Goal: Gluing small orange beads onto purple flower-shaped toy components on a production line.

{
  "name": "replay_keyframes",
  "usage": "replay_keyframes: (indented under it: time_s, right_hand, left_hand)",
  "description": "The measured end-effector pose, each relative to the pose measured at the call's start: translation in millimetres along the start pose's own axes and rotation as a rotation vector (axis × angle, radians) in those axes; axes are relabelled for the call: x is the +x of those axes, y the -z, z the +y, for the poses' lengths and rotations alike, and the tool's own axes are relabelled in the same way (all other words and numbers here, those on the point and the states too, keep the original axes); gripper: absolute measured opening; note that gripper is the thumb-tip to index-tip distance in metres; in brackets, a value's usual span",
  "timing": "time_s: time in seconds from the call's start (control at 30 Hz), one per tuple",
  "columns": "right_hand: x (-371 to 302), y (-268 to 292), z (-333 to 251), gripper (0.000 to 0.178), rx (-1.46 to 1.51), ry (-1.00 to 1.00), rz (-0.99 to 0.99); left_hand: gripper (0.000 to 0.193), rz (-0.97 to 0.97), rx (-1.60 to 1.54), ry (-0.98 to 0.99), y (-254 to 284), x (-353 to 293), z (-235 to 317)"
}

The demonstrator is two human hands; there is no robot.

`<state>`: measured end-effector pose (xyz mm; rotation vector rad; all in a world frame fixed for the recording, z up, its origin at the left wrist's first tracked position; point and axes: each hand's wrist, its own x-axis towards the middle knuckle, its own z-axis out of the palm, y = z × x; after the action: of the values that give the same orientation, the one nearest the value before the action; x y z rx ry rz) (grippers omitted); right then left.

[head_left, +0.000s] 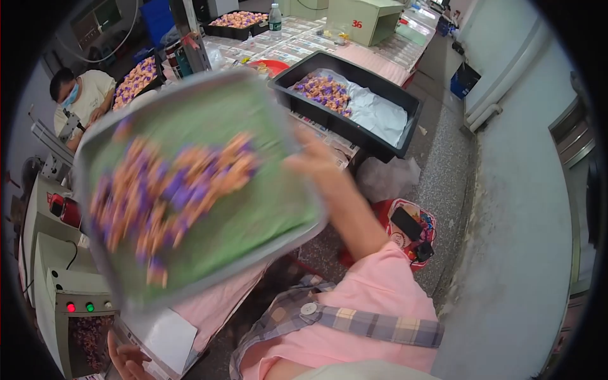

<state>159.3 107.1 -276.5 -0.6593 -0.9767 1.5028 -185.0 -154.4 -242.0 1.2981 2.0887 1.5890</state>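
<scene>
A grey-rimmed tray (253, 237) with a green lining is lifted and tilted in front of me, smeared by motion. Many small orange and purple pieces (171, 183) lie bunched on its left and middle; their kind is too blurred to tell. My right hand (310, 155) grips the tray's right edge, its thumb over the rim and the other fingers mostly hidden. Low at the left, my left hand (130, 358) is apart from the tray, beside a white sheet (168, 339). Its fingers are bent but spread, with nothing visible in them.
A black bin (405, 142) holding similar pieces on a white liner stands beyond the tray. A machine (79, 291) with lit buttons is at the left. A masked person (88, 101) works at far left. On the floor sits a red basket (411, 231); a wall (519, 209) runs along the right.
</scene>
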Motion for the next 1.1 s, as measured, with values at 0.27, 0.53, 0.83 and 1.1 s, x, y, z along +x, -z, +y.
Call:
replay_keyframes:
  time_s: [0.27, 0.53, 0.83, 1.1]
  right_hand:
    - [17, 173, -122, 0.036, -0.401, 0.410, 0.589]
    - [39, 274, -138, 0.030, -0.934, 0.693, 0.763]
    - [72, 228, -149, 0.042, -1.706, 0.571, 0.863]
    - [77, 200, -123, 0.044, -1.748, 0.905, 0.874]
  left_hand:
    - [0.034, -0.037, -0.151, 0.120, -7, 12, -42]
    - [0.028, 0.028, -0.142, 0.227, -18, 23, -46]
    - [0.028, 0.008, -0.154, 0.237, -37, 32, -56]
    - [0.028, 0.052, -0.146, 0.236, -22, 25, -69]
